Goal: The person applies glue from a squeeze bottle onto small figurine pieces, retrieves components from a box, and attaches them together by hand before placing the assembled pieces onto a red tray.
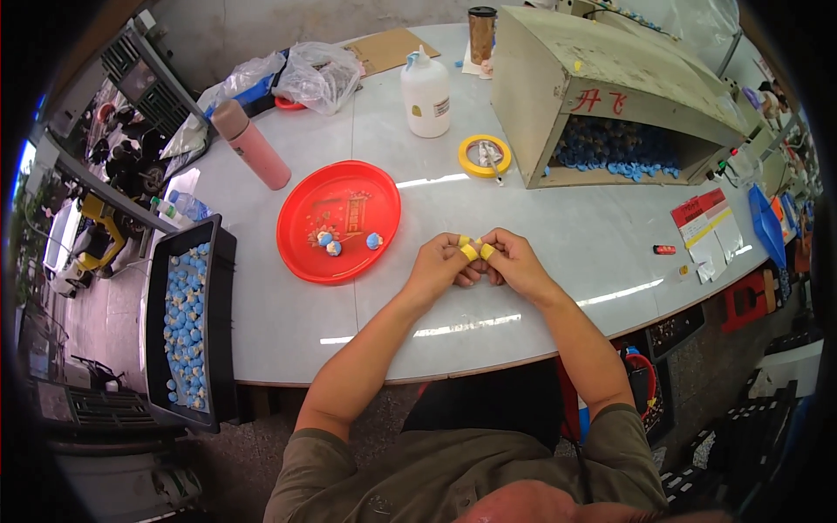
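My left hand [438,267] and my right hand [518,264] meet above the grey table, just right of the red plate. The fingers of both are closed in a pinch, tips together. Yellow bands that look like tape wrap some thumbs and fingers. Whatever lies between the fingertips is hidden or too small to name. On the red round plate [301,218] sit three small blue and white rounded pieces [374,241], nearest to my left hand.
A black tray [226,322] of similar blue pieces stands at the left edge. Behind the hands are a yellow tape roll [472,170], a white bottle [425,100] and a pink flask [253,146]. A large beige box [545,113] holding blue pieces occupies the back right.
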The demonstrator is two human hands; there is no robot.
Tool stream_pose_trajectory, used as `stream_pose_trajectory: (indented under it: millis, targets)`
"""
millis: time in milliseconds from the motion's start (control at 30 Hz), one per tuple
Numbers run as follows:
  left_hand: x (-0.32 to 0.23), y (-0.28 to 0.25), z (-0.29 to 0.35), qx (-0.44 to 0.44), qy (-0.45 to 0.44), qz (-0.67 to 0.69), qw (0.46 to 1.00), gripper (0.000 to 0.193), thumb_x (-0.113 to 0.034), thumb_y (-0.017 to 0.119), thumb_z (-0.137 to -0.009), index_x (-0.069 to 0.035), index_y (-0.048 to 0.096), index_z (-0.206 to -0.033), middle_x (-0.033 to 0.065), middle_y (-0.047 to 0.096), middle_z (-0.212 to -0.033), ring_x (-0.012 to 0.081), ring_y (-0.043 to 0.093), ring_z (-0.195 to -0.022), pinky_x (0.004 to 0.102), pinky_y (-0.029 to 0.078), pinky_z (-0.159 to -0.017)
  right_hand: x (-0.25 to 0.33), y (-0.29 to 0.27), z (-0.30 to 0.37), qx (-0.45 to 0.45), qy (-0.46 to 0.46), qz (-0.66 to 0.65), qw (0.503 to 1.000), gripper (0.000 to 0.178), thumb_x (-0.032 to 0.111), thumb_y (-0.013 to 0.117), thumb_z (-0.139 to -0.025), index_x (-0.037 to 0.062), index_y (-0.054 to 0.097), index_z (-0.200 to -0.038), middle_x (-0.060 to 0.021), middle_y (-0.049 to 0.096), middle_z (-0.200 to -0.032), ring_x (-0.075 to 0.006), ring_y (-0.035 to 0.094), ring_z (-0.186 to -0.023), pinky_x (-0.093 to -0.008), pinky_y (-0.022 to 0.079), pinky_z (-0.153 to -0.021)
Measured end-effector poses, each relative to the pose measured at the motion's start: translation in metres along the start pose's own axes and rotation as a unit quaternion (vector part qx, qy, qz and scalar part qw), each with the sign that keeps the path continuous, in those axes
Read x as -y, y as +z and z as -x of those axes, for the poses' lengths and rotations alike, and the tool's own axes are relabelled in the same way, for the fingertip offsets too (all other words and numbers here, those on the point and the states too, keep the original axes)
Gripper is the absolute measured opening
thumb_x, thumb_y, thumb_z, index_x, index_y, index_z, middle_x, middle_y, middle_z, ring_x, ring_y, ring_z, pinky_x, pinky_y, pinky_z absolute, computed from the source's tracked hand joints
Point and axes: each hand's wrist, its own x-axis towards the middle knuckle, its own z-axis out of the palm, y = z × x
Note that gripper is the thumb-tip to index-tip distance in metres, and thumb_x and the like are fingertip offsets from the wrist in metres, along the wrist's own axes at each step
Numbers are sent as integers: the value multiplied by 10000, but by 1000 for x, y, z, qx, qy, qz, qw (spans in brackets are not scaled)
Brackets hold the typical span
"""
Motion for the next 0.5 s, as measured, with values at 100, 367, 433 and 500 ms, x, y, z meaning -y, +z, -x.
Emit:
stream_pose_trajectory:
  millis: [100,367,433,500]
  targets:
    - [-4,9,-2,-45,-3,137,989,265,-199,440,-997,24,507,-1125,150,649,-1016,179,659,-857,234,530,-707,-3,-8,5,-58,-25,-21,998,121,113,515,-940,36,550,-1025,-7,559,-737,-56,501,-562,-201,388,-485]
    - [-20,-49,-11,-139,145,520,830,459,-276,235,-1036,51,393,-1318,186,463,-1370,276,485,-1257,313,504,-965,1,-17,-1,-124,-46,-69,989,118,133,528,-934,71,555,-1031,-3,566,-760,-52,507,-577,-197,398,-506]
    - [-21,-40,-8,-117,135,532,827,488,-300,220,-1037,53,378,-1335,191,451,-1379,277,477,-1264,316,501,-969,1,-19,-2,-173,-61,-92,979,117,128,530,-930,71,557,-1029,-4,568,-768,-54,510,-582,-201,400,-508]
    - [-19,-26,-9,-134,109,509,843,474,-304,248,-1034,45,404,-1315,186,491,-1343,266,518,-1223,317,509,-951,4,-35,3,-211,-76,-113,968,117,122,532,-926,71,559,-1028,-5,569,-776,-56,513,-586,-205,402,-511]
